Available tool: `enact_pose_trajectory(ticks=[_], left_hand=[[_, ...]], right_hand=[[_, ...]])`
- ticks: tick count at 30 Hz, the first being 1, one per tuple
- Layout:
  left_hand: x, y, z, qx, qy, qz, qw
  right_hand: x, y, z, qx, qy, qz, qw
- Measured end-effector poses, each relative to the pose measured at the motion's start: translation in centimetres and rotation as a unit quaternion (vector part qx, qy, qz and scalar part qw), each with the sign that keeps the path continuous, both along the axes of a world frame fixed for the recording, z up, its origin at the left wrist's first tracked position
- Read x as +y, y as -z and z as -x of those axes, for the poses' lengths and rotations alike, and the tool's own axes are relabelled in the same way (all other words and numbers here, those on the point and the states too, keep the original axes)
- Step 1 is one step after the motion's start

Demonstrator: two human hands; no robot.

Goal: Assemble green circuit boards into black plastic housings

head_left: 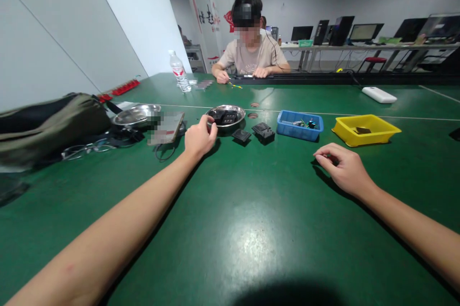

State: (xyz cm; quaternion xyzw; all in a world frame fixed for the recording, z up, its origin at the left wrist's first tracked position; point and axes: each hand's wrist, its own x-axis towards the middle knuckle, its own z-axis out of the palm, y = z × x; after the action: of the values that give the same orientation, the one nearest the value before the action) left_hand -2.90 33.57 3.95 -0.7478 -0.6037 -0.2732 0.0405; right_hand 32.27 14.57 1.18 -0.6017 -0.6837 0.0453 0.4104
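My left hand (200,137) is at the left side of a shiny metal bowl (241,123), thumb and index finger apart, with nothing visible between them. It overlaps the rim, and I cannot tell whether it touches. Black plastic parts (227,117) lie in the bowl. Just right of it, a flat black piece (241,136) and a bigger black block-like part (263,132) rest on the green table (215,229). My right hand (341,168) is low over the table, in front of the blue and yellow trays, fingers curled and thumb against them; whatever they may hold is hidden.
A blue tray (283,130) holds small wired parts; a yellow tray (377,139) holds a dark piece. At left are a phone (172,129), glasses (77,150), another metal bowl (132,115) and a bag (53,126). A bottle (178,71) and a person (251,54) are opposite.
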Motion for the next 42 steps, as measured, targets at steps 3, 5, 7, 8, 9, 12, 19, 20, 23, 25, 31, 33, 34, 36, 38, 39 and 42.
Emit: enact_pose_trajectory(ticks=[3,5,7,8,9,12,19,20,23,25,31,33,34,36,38,39,42], left_hand=[[0.5,0.2,0.8,0.038,0.009,0.052,0.998],[0.9,0.4,0.7,0.047,0.03,0.072,0.996],[1.3,0.7,0.4,0.045,0.051,0.076,0.995],[1.5,0.9,0.3,0.041,0.057,0.078,0.995],[1.7,1.0,0.2,0.035,0.061,0.079,0.994],[2.1,1.2,0.3,0.014,0.062,0.081,0.995],[1.1,0.7,0.6,-0.029,0.079,0.023,0.996],[0.8,0.6,0.6,-0.037,0.086,0.007,0.996],[-0.4,0.7,0.2,-0.081,0.139,-0.059,0.985],[-1.5,0.9,-0.4,-0.098,0.196,-0.1,0.971],[-5.6,1.2,-3.3,-0.052,0.418,-0.166,0.892],[-6.8,1.1,-4.2,-0.03,0.477,-0.155,0.864],[-7.4,1.0,-4.6,-0.022,0.504,-0.152,0.85],[-8.3,0.9,-5.3,-0.009,0.548,-0.137,0.825],[-9.1,0.8,-5.7,0.0,0.573,-0.125,0.81],[-9.4,0.8,-5.8,0.002,0.58,-0.124,0.805],[-10.0,0.7,-6.0,0.001,0.594,-0.132,0.794]], right_hand=[[0.1,0.1,0.0,-0.004,-0.006,0.002,1.0],[0.2,0.1,0.1,-0.006,-0.006,0.001,1.0],[0.2,0.1,0.1,-0.008,-0.004,0.0,1.0],[0.2,0.1,0.2,-0.009,-0.003,0.0,1.0],[0.2,0.1,0.2,-0.01,-0.002,0.0,1.0],[0.2,0.1,0.1,-0.013,0.001,-0.002,1.0],[0.3,0.0,0.3,-0.017,0.006,-0.02,1.0],[0.2,-0.1,0.4,-0.017,0.006,-0.025,1.0],[0.2,-0.1,0.4,-0.011,0.013,-0.041,0.999],[0.2,0.0,0.4,0.003,0.028,-0.052,0.998],[0.1,-1.4,0.6,0.08,0.077,-0.14,0.984],[-0.5,-3.0,1.1,0.079,0.069,-0.186,0.977],[-0.8,-4.0,1.5,0.064,0.052,-0.202,0.976],[-1.7,-6.0,2.5,-0.001,0.005,-0.193,0.981],[-2.5,-7.8,3.7,-0.081,-0.072,-0.118,0.987],[-2.9,-8.4,4.3,-0.112,-0.096,-0.072,0.986],[-3.6,-8.9,5.7,-0.198,-0.121,0.019,0.973]])
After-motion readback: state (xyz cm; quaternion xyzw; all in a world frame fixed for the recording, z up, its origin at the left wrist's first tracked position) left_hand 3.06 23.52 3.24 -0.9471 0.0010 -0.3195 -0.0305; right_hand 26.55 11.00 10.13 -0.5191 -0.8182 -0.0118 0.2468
